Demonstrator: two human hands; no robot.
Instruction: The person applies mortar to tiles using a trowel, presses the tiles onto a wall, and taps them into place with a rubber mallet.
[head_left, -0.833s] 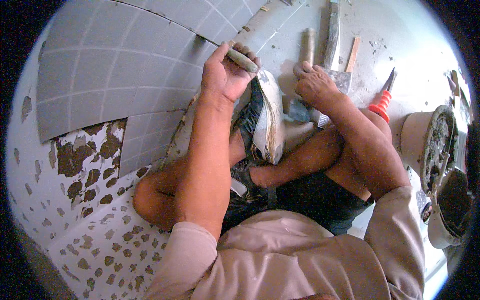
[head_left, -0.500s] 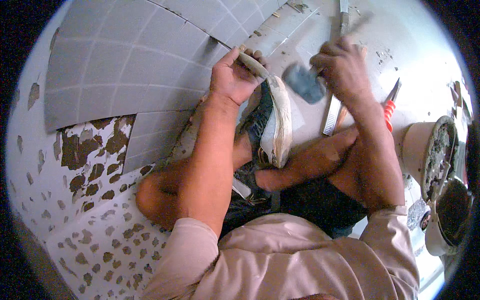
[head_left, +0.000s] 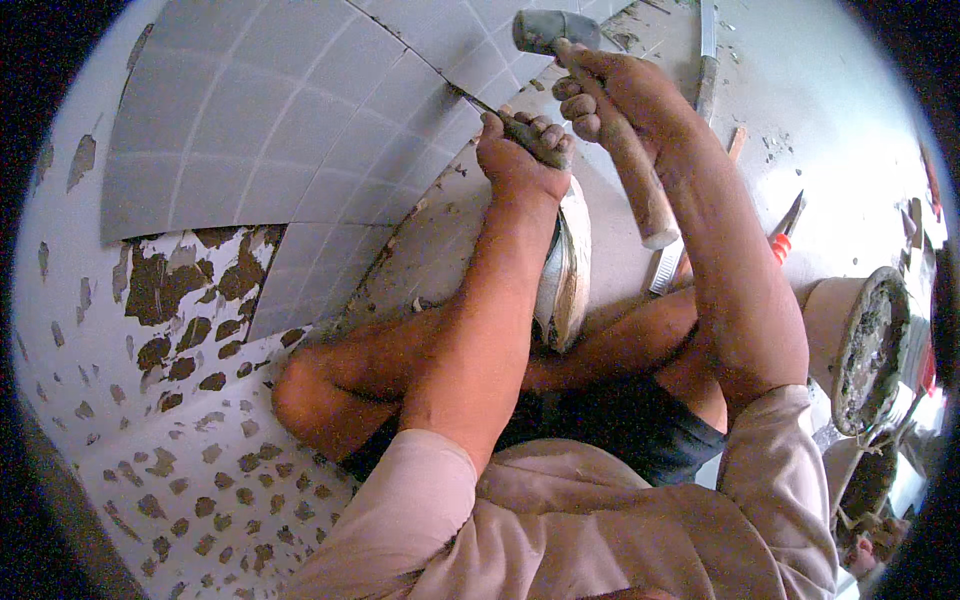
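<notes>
In my right hand (head_left: pixel 625 95) is a rubber mallet (head_left: pixel 556 32), gripped near its dark grey head. Its wooden handle slants down toward me, past my wrist. My left hand (head_left: pixel 525 155) is closed around a thin-bladed hand tool (head_left: pixel 542 142) with a worn, rounded handle. The narrow dark blade points up and left to the joint between the grey wall tiles (head_left: pixel 330 110); whether the tip is inside the joint I cannot tell. The mallet head is above and to the right of that tool, apart from it.
Bare wall with dark adhesive patches (head_left: pixel 165 285) shows below the tiles. To the right are a metal straightedge (head_left: pixel 708 90), a tool with a red-orange handle (head_left: pixel 781 247) and a mortar-crusted bucket (head_left: pixel 835 325). My crossed legs and a pale shoe (head_left: pixel 565 285) lie beneath my arms.
My left hand has moved right and slightly down, turning the tool so its blade points to the tile joint. My right hand has swung the mallet up and left.
</notes>
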